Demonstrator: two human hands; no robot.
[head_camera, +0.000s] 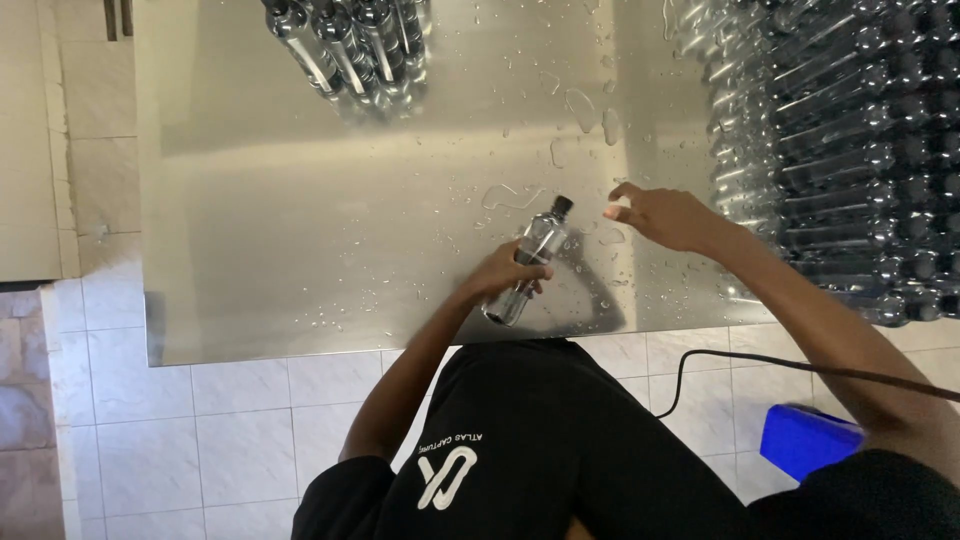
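Steel worktop (300, 220), wet with droplets. Left hand (505, 275) is clamped round a clear capped bottle (532, 258), tilted over the near edge, steadying it. Right hand (665, 215) hovers beside, fingers spread, empty, near the stacked bottles (840, 150).

Wet steel table (300, 220) over white floor tiles (200, 440) (pale wall (30, 150) at left).
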